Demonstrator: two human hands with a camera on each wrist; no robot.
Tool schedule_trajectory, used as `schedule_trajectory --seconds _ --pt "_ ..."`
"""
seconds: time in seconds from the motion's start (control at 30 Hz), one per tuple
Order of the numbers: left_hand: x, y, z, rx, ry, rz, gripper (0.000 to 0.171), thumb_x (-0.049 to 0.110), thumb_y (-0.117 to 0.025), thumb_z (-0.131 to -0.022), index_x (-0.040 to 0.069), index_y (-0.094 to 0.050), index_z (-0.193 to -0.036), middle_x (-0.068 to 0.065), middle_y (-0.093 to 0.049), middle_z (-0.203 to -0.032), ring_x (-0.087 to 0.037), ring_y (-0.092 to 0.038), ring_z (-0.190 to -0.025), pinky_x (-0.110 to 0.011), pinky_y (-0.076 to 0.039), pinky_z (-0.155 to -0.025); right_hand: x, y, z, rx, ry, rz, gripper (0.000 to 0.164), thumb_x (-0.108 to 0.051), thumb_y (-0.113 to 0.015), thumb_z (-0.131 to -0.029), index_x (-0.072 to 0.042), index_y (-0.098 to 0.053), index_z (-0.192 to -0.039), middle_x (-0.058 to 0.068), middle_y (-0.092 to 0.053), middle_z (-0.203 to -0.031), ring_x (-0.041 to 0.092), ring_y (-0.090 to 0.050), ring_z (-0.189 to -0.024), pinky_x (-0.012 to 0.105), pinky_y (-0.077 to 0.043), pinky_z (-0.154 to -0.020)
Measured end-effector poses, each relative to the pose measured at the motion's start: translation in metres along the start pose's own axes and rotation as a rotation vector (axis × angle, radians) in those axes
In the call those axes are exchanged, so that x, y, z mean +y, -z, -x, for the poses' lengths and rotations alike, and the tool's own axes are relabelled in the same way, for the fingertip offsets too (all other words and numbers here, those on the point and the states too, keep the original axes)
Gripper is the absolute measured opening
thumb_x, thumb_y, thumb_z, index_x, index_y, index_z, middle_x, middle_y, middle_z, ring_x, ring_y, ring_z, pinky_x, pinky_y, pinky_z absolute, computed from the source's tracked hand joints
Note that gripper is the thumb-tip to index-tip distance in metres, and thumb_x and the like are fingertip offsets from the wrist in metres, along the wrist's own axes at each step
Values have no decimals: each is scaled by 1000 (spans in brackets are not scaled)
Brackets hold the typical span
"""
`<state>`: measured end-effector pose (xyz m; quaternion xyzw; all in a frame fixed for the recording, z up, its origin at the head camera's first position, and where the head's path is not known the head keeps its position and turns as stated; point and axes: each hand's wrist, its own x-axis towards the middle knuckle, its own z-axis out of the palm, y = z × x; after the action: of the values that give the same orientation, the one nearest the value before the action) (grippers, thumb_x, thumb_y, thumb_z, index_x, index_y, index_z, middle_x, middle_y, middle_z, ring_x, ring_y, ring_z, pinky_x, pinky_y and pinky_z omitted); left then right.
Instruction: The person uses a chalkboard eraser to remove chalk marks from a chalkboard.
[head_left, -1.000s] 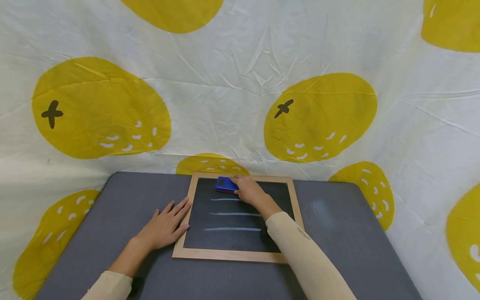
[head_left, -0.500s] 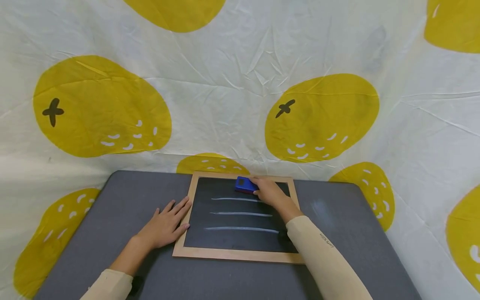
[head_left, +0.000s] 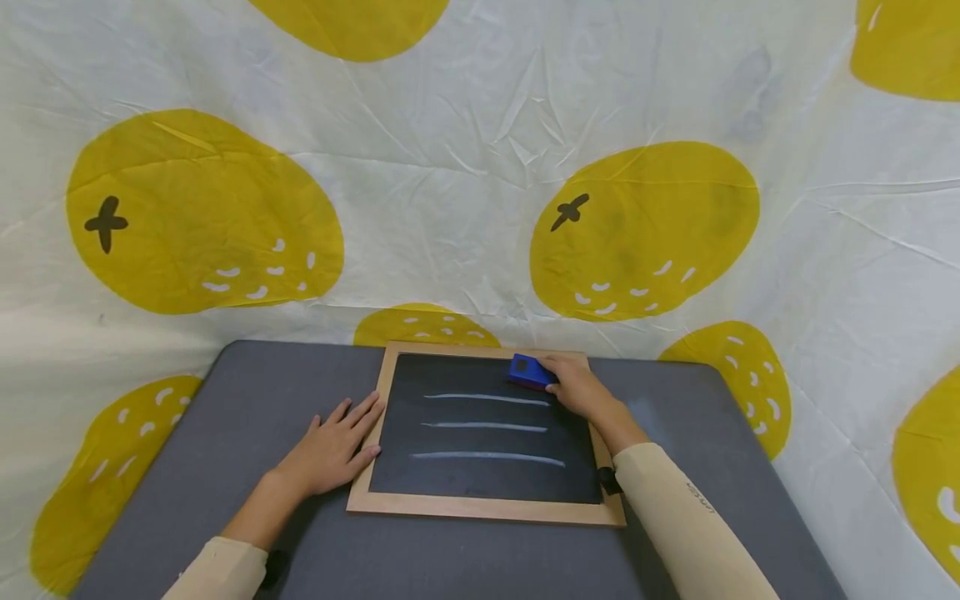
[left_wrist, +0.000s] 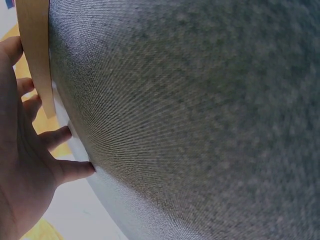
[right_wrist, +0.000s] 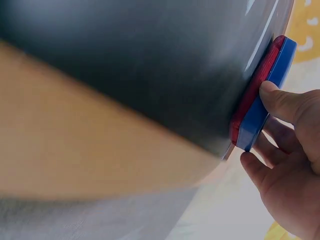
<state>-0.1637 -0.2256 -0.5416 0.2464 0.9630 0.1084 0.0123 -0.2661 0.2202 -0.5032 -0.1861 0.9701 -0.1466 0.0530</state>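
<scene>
A chalkboard (head_left: 480, 483) in a light wooden frame lies on the grey table, with three pale chalk lines across it. Near its top right corner, my right hand (head_left: 581, 390) grips a blue eraser (head_left: 531, 371). In the right wrist view the red felt side of the eraser (right_wrist: 257, 87) is against the board, and the thumb lies along its blue body. My left hand (head_left: 333, 454) rests with spread fingers at the left edge of the frame. The left wrist view shows fingertips touching the wooden frame (left_wrist: 37, 50) and others on the table.
The grey table (head_left: 465, 558) extends around the board on the left, right and front. A faint chalky smudge (head_left: 643, 412) marks it right of the board. Behind hangs a white cloth (head_left: 442, 225) printed with yellow fruit shapes.
My right hand has slid the eraser rightward along the top of the board, from left of centre to near the right corner. The left hand has stayed in place.
</scene>
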Motion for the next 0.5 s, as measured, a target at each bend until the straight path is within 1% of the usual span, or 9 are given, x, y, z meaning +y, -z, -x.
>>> schedule_trajectory --seconds 0.17,0.33,0.5 --pt "0 2 -1 -1 2 -4 71 53 -51 -105 19 -31 -164 -3 -28 -171 -51 -38 -147 -82 -34 -102 14 5 10 24 -27 0 57 -3 -72 -95 0 -53 -149 24 -58 -146 47 -56 -133 60 -45 -109" --pt "-2 -1 -2 -15 5 -3 72 55 -49 -105 21 -29 -165 -1 -26 -172 -50 -38 -148 -83 -33 -102 17 7 14 9 -32 3 58 -4 -71 -96 -1 -52 -151 24 -57 -148 47 -56 -133 60 -46 -108" --pt "-2 -2 -4 -29 12 13 72 57 -48 -105 22 -28 -165 0 -25 -172 -51 -37 -148 -84 -32 -101 19 6 14 24 -21 8 57 -3 -71 -96 -2 -53 -150 24 -58 -147 47 -57 -131 60 -46 -107"
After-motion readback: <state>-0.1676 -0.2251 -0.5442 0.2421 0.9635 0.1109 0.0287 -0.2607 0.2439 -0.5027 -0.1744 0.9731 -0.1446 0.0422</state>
